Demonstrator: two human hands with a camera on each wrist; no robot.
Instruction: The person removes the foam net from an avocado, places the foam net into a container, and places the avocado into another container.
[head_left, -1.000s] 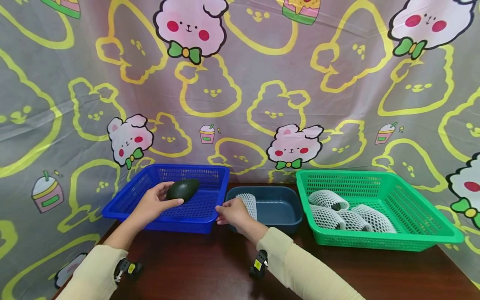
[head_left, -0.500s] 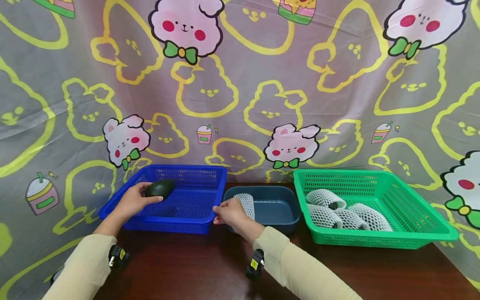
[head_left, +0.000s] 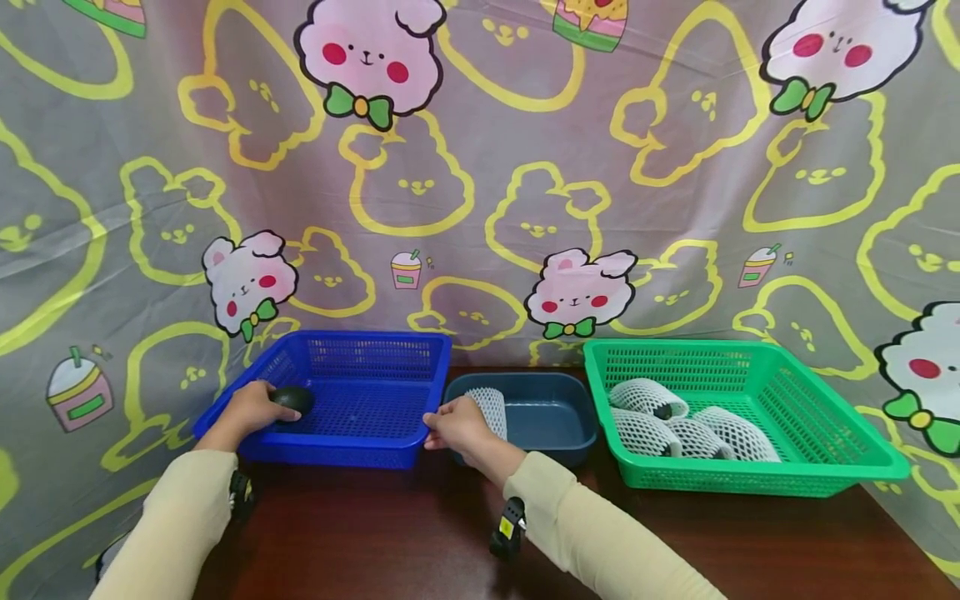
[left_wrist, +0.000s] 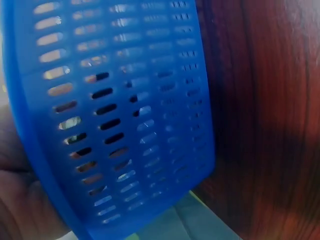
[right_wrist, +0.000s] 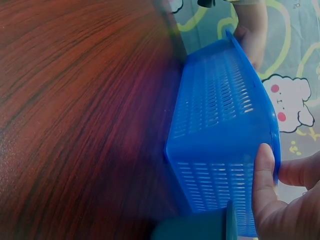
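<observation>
Before cartoon cloth (head_left: 480, 200), dark wood (head_left: 375, 533) — left grip (head_left: 252, 405) round avocado (head_left: 295, 402), right grip (head_left: 461, 427) pinching basket (head_left: 330, 454)

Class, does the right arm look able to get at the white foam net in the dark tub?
Probably yes: the white foam net is close to the right grip, and the dark tub is open on top. The grip would likely first have to let go of the blue basket.

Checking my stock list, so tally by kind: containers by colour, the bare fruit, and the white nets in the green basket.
Blue basket: 1
Green basket: 1
White nets in it: 4
Dark tub: 1
Bare fruit: 1
Total: 8
</observation>
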